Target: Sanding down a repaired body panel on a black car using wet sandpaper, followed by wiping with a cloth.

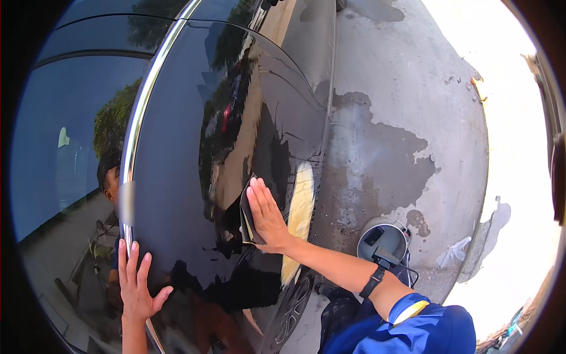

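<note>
— Blue sleeve [421, 327] comes in closest, bottom right, with a dark wristband [372, 282] further up that forearm. What is the right hand [266, 215] doing?

— It lies flat, fingers straight and together, palm pressing a dark cloth [246, 212] against the black car panel [194, 194]. Nothing is gripped; the cloth stays put only because the palm pins it to the paint, which looks like the way to keep even contact on a sloping, glossy surface.

— And the left hand [137, 283]?

— Open too, fingers spread, resting at the chrome trim [138, 118] where the window glass [65, 130] meets the body. It holds nothing; I judge it braces the person leaning over the car.

— Where is the cloth exactly?

— Under the right palm, its edge showing left of the fingers, above the wheel [293, 315].

— Anything on the ground?

— A grey bucket [383, 242] stands on wet-patched concrete [377, 153], near the right elbow, with a white rag [454, 253] just beyond it.
</note>
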A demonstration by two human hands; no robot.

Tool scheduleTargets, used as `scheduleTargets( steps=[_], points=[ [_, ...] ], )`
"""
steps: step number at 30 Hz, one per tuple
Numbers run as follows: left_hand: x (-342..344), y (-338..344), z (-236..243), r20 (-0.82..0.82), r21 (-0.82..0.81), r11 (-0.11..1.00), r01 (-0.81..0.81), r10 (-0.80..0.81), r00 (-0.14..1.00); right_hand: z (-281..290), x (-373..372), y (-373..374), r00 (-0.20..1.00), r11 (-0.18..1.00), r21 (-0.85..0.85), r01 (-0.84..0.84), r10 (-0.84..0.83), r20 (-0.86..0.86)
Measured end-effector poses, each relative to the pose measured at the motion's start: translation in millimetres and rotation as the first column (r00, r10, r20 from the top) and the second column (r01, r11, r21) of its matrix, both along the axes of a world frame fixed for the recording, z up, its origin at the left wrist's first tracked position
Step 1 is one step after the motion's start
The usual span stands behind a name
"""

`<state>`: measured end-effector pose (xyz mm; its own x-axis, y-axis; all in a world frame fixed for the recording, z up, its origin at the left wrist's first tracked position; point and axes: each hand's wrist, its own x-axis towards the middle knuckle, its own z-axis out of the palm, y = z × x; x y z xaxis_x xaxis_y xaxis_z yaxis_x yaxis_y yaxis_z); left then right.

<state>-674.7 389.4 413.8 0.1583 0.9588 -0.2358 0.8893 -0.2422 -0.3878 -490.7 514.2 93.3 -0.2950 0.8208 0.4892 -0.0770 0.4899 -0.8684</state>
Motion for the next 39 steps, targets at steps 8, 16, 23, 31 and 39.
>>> scheduleTargets(
  steps=[8, 16, 23, 31, 39],
  points=[
    [7, -3, 12, -0.214, 0.11, 0.993, 0.037, -0.013, 0.977, -211, 120, -145, 0.864, 0.864, -0.489, -0.123, 0.335, 0.375],
    [-37, -24, 22, -0.407, 0.466, 0.881, 0.083, 0.13, 0.904, -558, 314, -295, 0.396, 0.663, -0.598, 0.45, 0.452, 0.799],
    [-25, 0, 43, -0.202, 0.692, 0.715, -0.097, 0.321, 0.925, -754, 281, -365, 0.335, 0.413, -0.718, 0.56, 0.68, 0.652],
    [-51, -14, 36, -0.548, 0.514, 0.857, 0.039, 0.294, 0.783, -854, 347, -369, 0.893, -0.338, -0.877, 0.342, 0.408, 0.192],
    [2, 113, 4, -0.49, 0.279, 0.953, 0.121, 0.033, 0.871, -464, 272, -256, 0.981, -0.187, -0.98, -0.066, -0.194, -0.029]
  ],
)
